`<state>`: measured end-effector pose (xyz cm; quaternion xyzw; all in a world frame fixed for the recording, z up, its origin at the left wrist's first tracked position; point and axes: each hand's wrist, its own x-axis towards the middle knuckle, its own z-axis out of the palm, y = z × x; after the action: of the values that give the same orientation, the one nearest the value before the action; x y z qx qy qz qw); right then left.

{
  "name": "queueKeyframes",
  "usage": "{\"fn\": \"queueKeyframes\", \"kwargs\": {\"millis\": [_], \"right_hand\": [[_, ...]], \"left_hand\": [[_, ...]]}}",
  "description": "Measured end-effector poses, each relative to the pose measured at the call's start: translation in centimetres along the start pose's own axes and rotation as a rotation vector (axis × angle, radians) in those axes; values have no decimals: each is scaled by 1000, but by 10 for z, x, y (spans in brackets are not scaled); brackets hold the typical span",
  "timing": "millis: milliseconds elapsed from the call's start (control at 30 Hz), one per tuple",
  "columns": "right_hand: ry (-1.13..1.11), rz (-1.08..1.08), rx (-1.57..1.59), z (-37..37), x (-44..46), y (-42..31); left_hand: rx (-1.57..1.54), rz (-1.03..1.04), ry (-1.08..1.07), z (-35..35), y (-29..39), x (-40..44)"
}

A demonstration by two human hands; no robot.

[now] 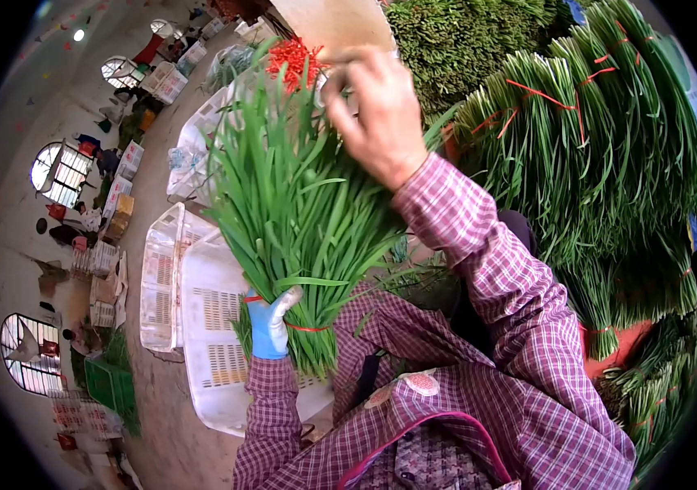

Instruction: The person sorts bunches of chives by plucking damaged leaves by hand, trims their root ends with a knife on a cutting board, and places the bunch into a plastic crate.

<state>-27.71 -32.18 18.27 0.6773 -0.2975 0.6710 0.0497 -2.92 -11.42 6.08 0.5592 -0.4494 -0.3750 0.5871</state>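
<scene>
A large bundle of long green chives (pixel 299 212) stands upright in front of me, leaf tips away from my body. My left hand (pixel 271 322), in a blue and white glove, is closed around its lower end. A red tie (pixel 308 328) circles the stems just right of that glove. My bare right hand (pixel 377 114) is raised over the far right side of the leaves, fingers bent and smeared by motion; whether they grip anything is unclear. Close to its left is a cluster of red ties (pixel 294 64).
White plastic crates (pixel 209 392) stand on the floor to my left. Tied chive bundles (pixel 577 147) are piled high on my right, with a heap of green stems (pixel 479 49) at the far side. Boxes and a green crate (pixel 110 384) line the left wall.
</scene>
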Motion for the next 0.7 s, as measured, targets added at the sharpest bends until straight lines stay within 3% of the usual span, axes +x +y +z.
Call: {"fn": "queueKeyframes", "kwargs": {"millis": [67,167,333,467,567,700], "right_hand": [[101,182,156,-27,15,19],[94,440,781,-69,17,25],[14,585,743,-92,-9,19],[-228,558,556,-89,-21,3],[-250,148,393,-67,-25,-12],[-347,120,309,-55,-32,-32]], "left_hand": [[8,-60,64,-4,2,-2],[-85,-75,56,-26,-18,-1],[-278,-178,176,-43,-26,-1],[-273,-178,237,-42,-20,-3],[-207,-119,238,-45,-24,-3],[-152,-96,235,-44,-27,1]]}}
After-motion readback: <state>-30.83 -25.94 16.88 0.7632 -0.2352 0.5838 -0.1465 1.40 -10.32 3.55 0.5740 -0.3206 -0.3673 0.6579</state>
